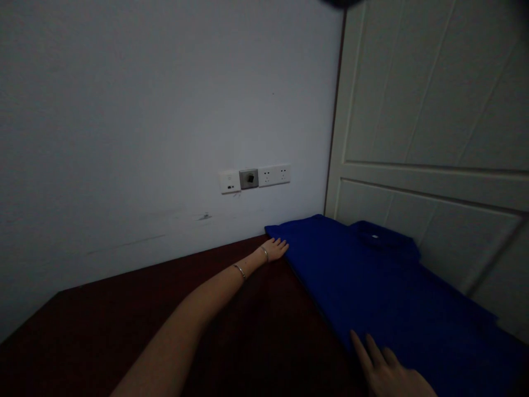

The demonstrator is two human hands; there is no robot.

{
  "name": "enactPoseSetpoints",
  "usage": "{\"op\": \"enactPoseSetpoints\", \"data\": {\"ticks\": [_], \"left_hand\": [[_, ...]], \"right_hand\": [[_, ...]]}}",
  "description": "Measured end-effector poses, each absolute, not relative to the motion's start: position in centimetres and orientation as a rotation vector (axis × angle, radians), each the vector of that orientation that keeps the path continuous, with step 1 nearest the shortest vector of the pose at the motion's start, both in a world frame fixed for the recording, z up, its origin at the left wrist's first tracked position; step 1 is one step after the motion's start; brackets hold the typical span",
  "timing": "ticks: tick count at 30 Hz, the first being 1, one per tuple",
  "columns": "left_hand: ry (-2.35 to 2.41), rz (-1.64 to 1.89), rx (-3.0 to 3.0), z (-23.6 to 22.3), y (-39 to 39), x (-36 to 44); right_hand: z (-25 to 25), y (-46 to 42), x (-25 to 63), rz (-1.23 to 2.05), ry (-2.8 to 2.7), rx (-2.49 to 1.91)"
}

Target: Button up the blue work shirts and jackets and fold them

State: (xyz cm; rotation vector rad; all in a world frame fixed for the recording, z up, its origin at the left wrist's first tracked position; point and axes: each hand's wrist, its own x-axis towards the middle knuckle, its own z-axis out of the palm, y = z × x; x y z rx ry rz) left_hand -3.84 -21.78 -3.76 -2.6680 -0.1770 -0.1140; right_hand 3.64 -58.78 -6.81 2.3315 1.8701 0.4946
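A bright blue collared shirt (372,275) lies flat on a dark red-brown surface (124,325), its collar toward the white panelled board on the right. My left hand (276,249) reaches far forward, fingers stretched flat at the shirt's far left edge; two thin bracelets sit on the wrist. My right hand (388,369) rests at the lower right with fingers spread flat on the shirt's near edge. Neither hand holds anything.
A white wall stands behind the surface, with a row of sockets and a grey switch (254,178). A white panelled board (433,165) rises on the right, right behind the shirt. The room is dim.
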Motion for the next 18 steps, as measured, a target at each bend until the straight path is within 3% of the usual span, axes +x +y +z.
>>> {"op": "enactPoseSetpoints", "data": {"ticks": [18], "left_hand": [[0.064,-0.057,-2.717,-4.1,-19.2,0.2]], "right_hand": [[-6.7,-57.4,4.3,0.519,1.881,2.181]]}}
